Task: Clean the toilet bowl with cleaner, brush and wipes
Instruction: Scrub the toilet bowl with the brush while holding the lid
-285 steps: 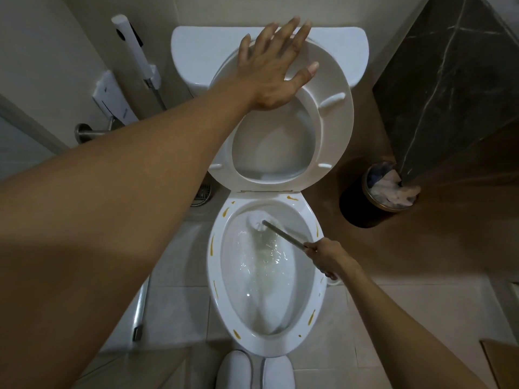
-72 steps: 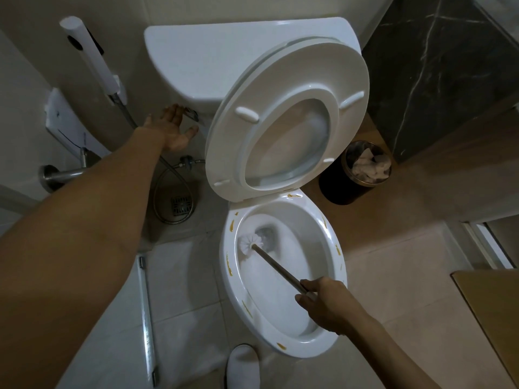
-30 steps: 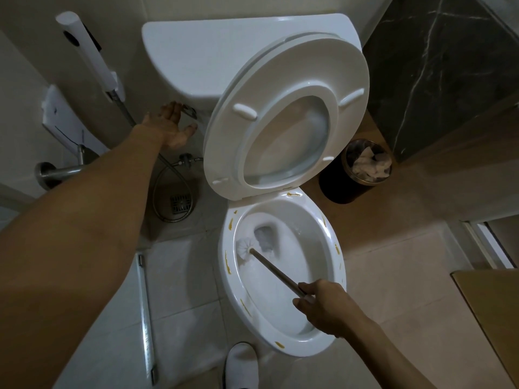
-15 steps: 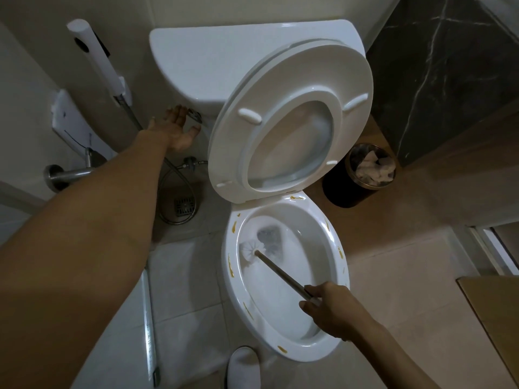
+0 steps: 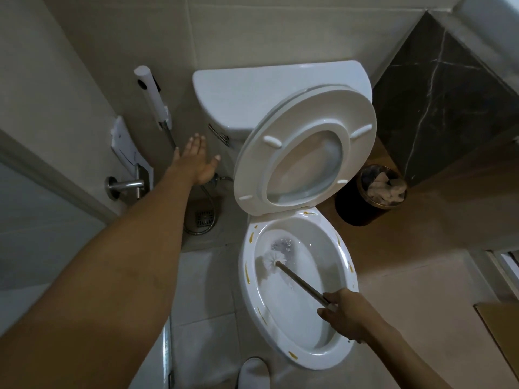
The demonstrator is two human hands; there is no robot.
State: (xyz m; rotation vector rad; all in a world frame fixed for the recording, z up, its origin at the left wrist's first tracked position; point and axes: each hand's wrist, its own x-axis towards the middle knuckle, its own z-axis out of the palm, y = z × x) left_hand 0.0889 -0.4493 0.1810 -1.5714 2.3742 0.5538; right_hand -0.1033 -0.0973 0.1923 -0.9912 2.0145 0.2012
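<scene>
1. Your right hand is wrapped round the brush handle near its top end; the white head sits low in the bowl, back-left side, right by the drain opening.
2. Left hand is spread flat, fingers wide, holding nothing. It's near the flush lever on the tank, not touching it afaict.
3. What could go wrong, imo: yank the brush out fast and you'll drip or flick dirty water onto the rim, the floor or your slipper, which is parked right at the front of the toilet. Tap it off inside the bowl first.
4. The seat is propped up at a lean and nothing's holding it. Bump it w/ an elbow and it could drop onto the brush handle or your right wrist.
5. If you go for the lever w/ the brush still sitting in the drain area, expect some splash. Prob fine, just keep the head low.
6. How the bowl looks: inside is white and wet, a few bubbles by the drain, no obvious grime down there. But the rim still has yellow-orange smears all round: back, left edge, right edge, front. The brush hasn't sorted those, so that's wipe territory.
7. Bin on the right is already stuffed w/ paper, so used wipes may not fit well.
</scene>
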